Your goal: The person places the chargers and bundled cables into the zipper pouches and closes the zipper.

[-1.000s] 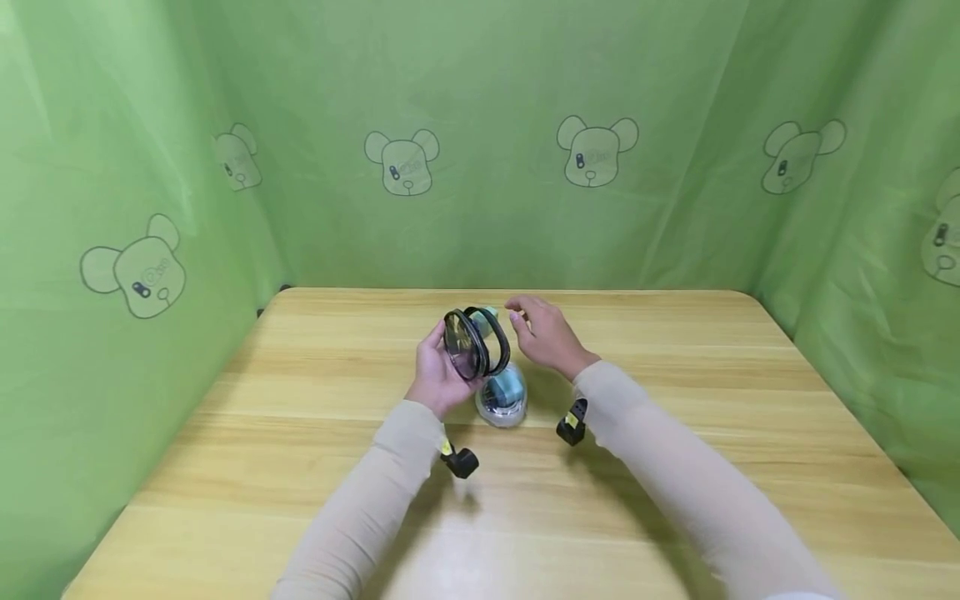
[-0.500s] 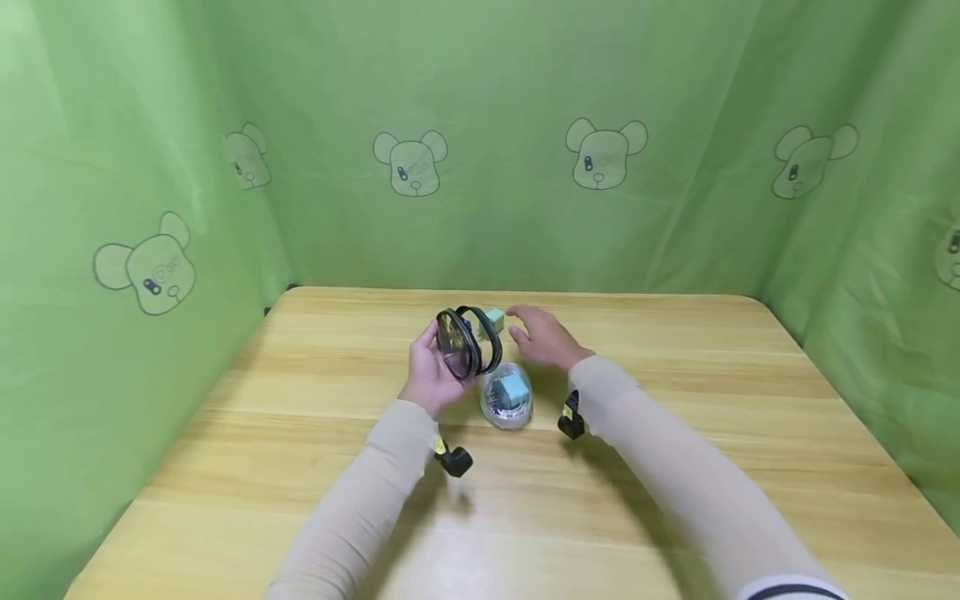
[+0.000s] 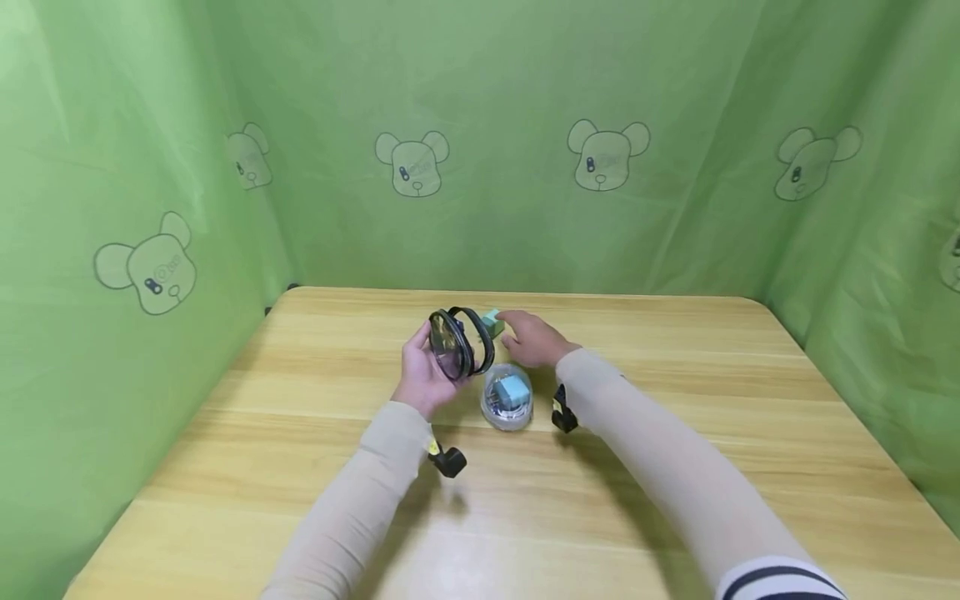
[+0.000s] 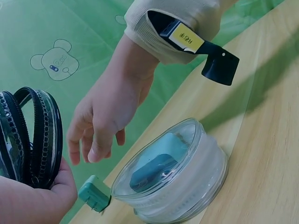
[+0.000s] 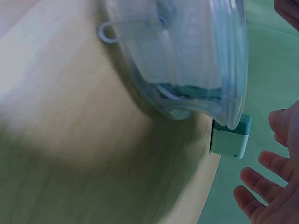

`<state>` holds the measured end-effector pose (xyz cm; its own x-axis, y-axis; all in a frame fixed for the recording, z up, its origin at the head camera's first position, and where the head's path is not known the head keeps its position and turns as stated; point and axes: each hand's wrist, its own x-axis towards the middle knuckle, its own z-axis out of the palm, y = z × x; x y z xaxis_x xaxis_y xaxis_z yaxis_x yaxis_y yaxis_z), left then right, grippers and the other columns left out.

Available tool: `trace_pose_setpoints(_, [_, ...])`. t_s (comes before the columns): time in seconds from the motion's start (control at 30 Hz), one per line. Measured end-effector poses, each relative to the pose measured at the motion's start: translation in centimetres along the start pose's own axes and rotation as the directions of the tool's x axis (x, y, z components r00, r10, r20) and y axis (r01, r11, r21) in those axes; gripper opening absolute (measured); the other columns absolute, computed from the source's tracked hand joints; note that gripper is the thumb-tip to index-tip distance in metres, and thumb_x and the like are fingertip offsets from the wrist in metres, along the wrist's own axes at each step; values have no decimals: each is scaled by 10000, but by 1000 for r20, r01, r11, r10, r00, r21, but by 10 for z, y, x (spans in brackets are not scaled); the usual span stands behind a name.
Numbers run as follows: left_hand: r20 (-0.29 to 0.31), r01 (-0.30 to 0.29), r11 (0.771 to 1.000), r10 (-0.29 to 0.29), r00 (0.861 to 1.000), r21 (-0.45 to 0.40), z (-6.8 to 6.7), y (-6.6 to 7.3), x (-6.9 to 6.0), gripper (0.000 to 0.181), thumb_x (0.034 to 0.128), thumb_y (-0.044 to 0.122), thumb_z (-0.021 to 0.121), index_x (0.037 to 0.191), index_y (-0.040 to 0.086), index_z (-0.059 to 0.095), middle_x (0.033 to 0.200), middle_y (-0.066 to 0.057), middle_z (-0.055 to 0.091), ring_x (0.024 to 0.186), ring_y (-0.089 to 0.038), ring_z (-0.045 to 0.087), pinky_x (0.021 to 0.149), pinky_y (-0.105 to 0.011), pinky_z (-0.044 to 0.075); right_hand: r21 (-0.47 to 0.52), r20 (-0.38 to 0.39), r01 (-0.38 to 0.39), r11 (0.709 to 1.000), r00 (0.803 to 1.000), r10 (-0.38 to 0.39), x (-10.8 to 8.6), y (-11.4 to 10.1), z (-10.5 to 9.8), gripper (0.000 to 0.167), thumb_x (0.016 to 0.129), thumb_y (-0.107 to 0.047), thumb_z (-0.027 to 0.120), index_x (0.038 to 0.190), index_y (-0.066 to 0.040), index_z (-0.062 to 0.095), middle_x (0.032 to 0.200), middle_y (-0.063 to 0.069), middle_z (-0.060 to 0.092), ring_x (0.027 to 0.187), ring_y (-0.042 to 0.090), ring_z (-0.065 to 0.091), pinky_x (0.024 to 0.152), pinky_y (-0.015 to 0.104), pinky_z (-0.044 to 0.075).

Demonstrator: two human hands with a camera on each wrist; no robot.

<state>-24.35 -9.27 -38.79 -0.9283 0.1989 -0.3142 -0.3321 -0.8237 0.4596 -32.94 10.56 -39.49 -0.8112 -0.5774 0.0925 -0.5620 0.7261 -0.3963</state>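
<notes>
My left hand holds up a round zip case with black rims and see-through sides; its two halves stand apart. My right hand is just beside a small green charger plug, fingers loosely bent and nothing between them. In the right wrist view a gap shows between those fingertips and the plug. Between the hands and nearer me, a clear round case lies on the table. A light blue block, like a charger, and what looks like a coiled cable are inside it.
Both cases and the plug are at the wooden table, the plug towards its far side. A green curtain with bear faces hangs behind and along both sides. Each wrist carries a black camera mount.
My left hand has moved slightly left with the black-rimmed case, showing more of the green plug. My right hand has moved slightly left, closer to the plug.
</notes>
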Motion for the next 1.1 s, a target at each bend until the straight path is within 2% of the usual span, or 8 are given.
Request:
trace_pose_setpoints(0.13, [10, -9, 1000, 9, 1000, 3, -1, 0, 0, 459, 980, 506, 421, 1250, 147, 519, 987, -75, 583, 854, -215, 537, 1024, -424, 330, -1, 46, -25, 1000, 999, 25, 7, 3, 2, 527, 994, -128, 495, 1481, -14, 332, 1498, 206, 359, 1376, 369, 324, 1145, 475, 232])
trace_pose_setpoints(0.27, [-7, -20, 1000, 20, 1000, 10, -1, 1, -1, 435, 980, 501, 424, 1214, 147, 521, 940, -65, 587, 819, -215, 547, 997, -424, 346, -13, 85, -40, 999, 996, 41, 13, 8, 6, 538, 992, -90, 472, 1497, -28, 299, 1515, 192, 337, 1376, 372, 322, 1148, 467, 224])
trace_pose_setpoints(0.5, [-10, -18, 1000, 18, 1000, -5, -2, 2, 0, 430, 978, 498, 436, 1200, 140, 521, 886, -61, 593, 803, -215, 546, 975, -422, 359, -123, 135, -63, 990, 988, 79, 19, 12, 9, 577, 984, -107, 473, 1519, -59, 264, 1552, 214, 241, 1372, 436, 291, 1136, 522, 219])
trace_pose_setpoints(0.67, [-15, -12, 1000, 12, 1000, 11, -3, 3, -1, 452, 975, 507, 436, 1210, 132, 526, 872, -60, 572, 805, -211, 543, 916, -404, 395, -155, 179, -109, 982, 974, 136, 20, 7, 7, 595, 984, -131, 481, 1534, -109, 255, 1575, 213, 169, 1351, 478, 299, 1105, 568, 255])
trace_pose_setpoints(0.77, [-16, -11, 1000, 11, 1000, 15, -3, 3, -1, 470, 971, 511, 439, 1220, 124, 533, 877, -64, 562, 813, -214, 540, 947, -404, 376, -176, 186, -107, 979, 973, 139, 21, 6, 6, 581, 982, -129, 488, 1523, -97, 282, 1575, 213, 168, 1343, 480, 312, 1105, 562, 263])
trace_pose_setpoints(0.87, [-7, -12, 1000, 12, 1000, 16, -2, 3, -1, 469, 971, 510, 436, 1212, 120, 537, 864, -60, 567, 806, -210, 544, 982, -410, 351, -172, 167, -98, 980, 978, 127, 23, 5, 6, 535, 974, -126, 526, 1476, -66, 351, 1527, 216, 294, 1316, 444, 379, 1094, 546, 301])
trace_pose_setpoints(1.0, [-3, -13, 1000, 13, 1000, 10, -2, 4, -2, 466, 974, 507, 433, 1203, 118, 546, 837, -55, 576, 784, -206, 553, 1021, -419, 322, -151, 142, -112, 982, 981, 134, 24, 4, 7, 465, 969, -161, 576, 1393, -59, 413, 1343, 188, 514, 1221, 371, 497, 1039, 522, 389])
trace_pose_setpoints(1.1, [-4, -13, 1000, 14, 1000, 4, -3, 5, -2, 470, 977, 508, 427, 1208, 119, 552, 839, -48, 576, 784, -197, 550, 1019, -413, 326, -152, 139, -124, 981, 980, 145, 26, 4, 9, 477, 975, -201, 581, 1398, -70, 403, 1287, 179, 561, 1188, 354, 524, 1019, 523, 398])
